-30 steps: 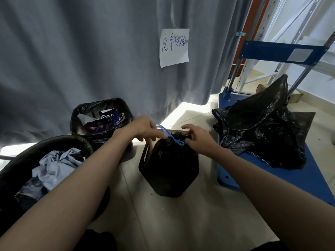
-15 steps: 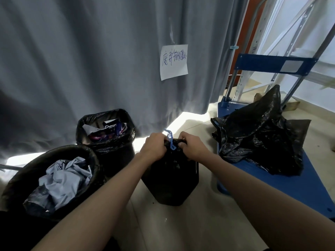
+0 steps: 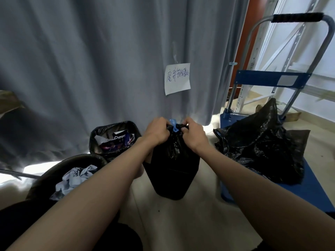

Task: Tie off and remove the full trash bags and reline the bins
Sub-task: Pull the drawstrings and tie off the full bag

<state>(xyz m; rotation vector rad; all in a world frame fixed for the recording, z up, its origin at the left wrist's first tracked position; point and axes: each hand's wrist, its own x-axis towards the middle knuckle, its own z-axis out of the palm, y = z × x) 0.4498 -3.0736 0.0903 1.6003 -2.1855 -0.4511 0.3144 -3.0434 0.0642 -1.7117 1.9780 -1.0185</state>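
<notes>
Both the left hand [image 3: 157, 132] and right hand [image 3: 192, 134] are curled tight on the gathered neck of the black bag [image 3: 172, 165] standing on the floor [image 3: 195, 218], with the blue drawstring [image 3: 174, 126] between them. Pulling too hard could snap the string or tear the thin plastic; too slack a knot might spill rubbish when the bag is lifted.

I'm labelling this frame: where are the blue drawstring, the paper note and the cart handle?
blue drawstring [image 3: 174, 128], head view, on the knot between the hands.
paper note [image 3: 177, 79], head view, middle of the sheet.
cart handle [image 3: 297, 17], head view, black grip on top.
</notes>
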